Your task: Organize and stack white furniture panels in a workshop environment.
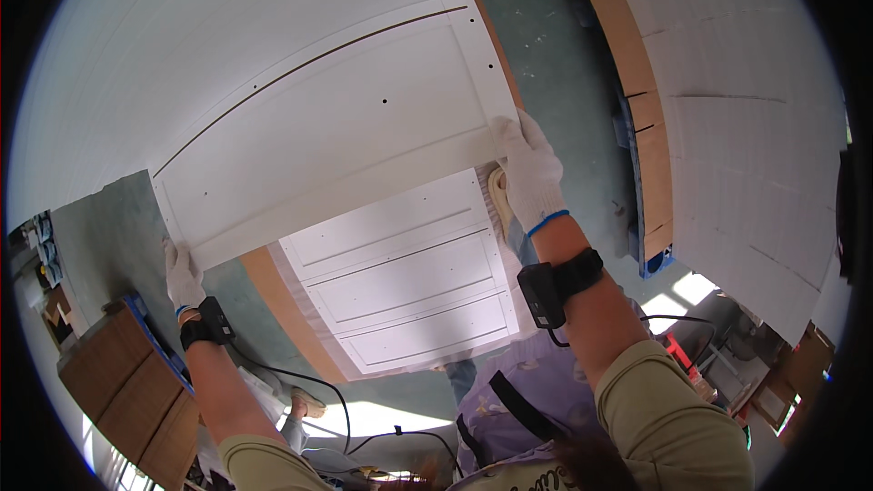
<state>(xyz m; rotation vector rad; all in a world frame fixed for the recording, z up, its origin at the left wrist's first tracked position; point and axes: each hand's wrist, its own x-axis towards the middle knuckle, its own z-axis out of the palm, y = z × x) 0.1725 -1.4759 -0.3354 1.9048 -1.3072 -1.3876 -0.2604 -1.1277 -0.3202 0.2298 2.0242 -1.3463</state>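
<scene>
A wide white panel with a recessed face, small dark holes and a long dark groove along its far side spans the space between my hands. My left hand, in a white knit glove, grips its near left corner. At the near right corner my right hand, gloved too, is closed over the edge with the thumb on the face; its other fingertips are hidden. Beneath and nearer my body lie white panelled fronts in three sections, on a pale wrapping sheet over brown cardboard.
A tall white stack rises beyond the panel. Another pale stack, edged with cardboard on a blue pallet, stands at right. Brown cartons stand at lower left. Black cables run from my wrist devices past my body.
</scene>
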